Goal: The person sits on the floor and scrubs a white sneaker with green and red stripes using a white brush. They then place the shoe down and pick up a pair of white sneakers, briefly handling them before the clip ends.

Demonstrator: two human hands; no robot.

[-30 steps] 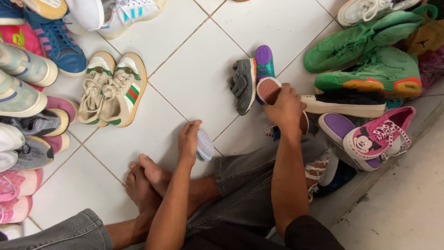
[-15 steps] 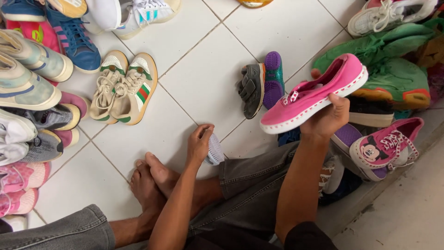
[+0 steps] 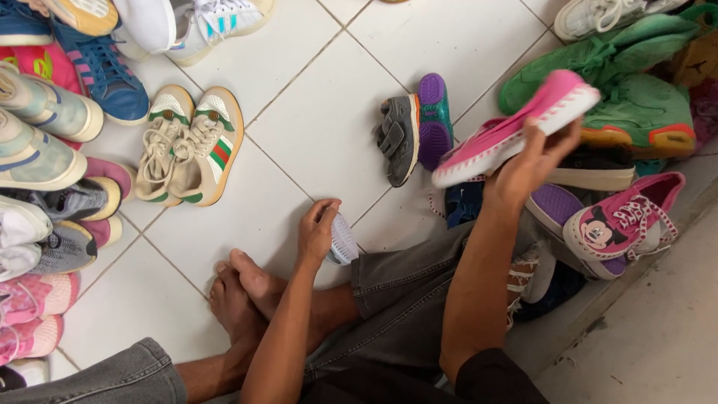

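Pink canvas slip-on shoe with a white rubber sole (image 3: 516,127) is held up in the right half of the frame, above the floor, tilted with its toe toward the upper right. The right hand (image 3: 531,164) grips it from below, fingers closed around its lower edge. It looks light, with a soft upper and a firmer sole, so the sole edge seems the safest place to hold. The left hand (image 3: 318,232), near the centre of the frame, has its fingers curled around a small white scrubbing brush (image 3: 342,239) resting on the white tiled floor (image 3: 299,127). Just beside the pink shoe lie 1 grey child's sneaker with a purple sole (image 3: 411,131) and 1 pink cartoon-printed sneaker (image 3: 621,221). At left stands a pair of beige sneakers with green and red stripes (image 3: 191,146).
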